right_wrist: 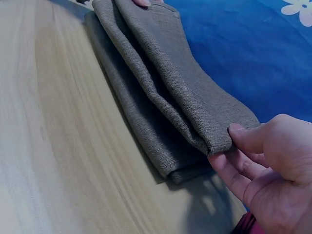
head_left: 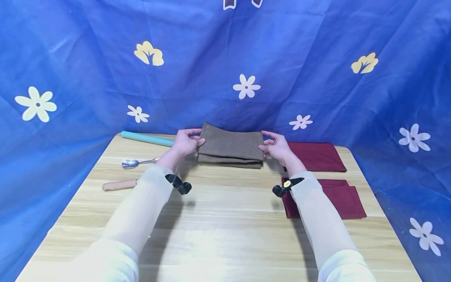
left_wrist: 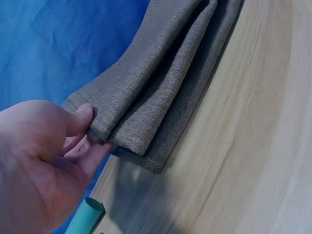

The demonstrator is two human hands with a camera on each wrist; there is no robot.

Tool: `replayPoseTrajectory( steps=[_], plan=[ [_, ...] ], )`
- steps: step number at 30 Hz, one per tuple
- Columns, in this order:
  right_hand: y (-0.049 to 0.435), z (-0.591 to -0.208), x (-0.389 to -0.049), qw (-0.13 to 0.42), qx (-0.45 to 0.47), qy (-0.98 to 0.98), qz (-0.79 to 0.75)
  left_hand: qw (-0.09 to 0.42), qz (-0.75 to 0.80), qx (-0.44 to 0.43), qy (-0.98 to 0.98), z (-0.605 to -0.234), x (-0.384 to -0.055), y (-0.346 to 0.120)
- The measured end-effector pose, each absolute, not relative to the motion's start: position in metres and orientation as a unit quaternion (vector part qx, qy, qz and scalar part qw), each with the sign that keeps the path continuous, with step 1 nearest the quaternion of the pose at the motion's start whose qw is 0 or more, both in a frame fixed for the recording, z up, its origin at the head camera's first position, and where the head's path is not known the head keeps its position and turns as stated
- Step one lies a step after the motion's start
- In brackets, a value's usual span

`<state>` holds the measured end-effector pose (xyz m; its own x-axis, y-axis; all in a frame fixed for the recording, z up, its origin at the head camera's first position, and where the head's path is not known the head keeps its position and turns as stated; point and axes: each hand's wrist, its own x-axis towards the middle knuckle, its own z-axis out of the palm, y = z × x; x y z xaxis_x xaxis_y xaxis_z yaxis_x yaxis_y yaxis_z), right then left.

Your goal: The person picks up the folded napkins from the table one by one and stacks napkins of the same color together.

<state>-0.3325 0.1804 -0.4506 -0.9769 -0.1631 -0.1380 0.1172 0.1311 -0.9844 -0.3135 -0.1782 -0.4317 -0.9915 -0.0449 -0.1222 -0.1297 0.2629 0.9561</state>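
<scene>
A folded grey-brown cloth point(head_left: 232, 145) lies at the back middle of the table, its upper layers lifted off the lowest fold. My left hand point(head_left: 185, 142) pinches the cloth's left end between thumb and fingers. At the opposite end, my right hand point(head_left: 276, 148) holds the right corner the same way. In the left wrist view, the thumb presses on top of the cloth point(left_wrist: 146, 78) with fingers beneath. The right wrist view shows several stacked folds of the cloth point(right_wrist: 161, 92), with the bottom layer resting on the wood.
On the left of the wooden table point(head_left: 218, 219) lie a teal tube point(head_left: 146, 138), a metal spoon point(head_left: 131, 163) and a beige cylindrical piece point(head_left: 119, 185). Two folded dark red cloths, one behind point(head_left: 315, 156) and one in front point(head_left: 343, 200), lie to the right. A blue flowered curtain point(head_left: 197, 70) hangs behind.
</scene>
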Motion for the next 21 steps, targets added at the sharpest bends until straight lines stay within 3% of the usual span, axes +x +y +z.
replayPoseTrajectory(
  steps=[21],
  plan=[
    [0.175, -0.480, -0.331, 0.109, 0.004, 0.757, -0.645, 0.036, 0.581, -0.088, 0.808, -0.457, -0.320, -0.173]
  ],
)
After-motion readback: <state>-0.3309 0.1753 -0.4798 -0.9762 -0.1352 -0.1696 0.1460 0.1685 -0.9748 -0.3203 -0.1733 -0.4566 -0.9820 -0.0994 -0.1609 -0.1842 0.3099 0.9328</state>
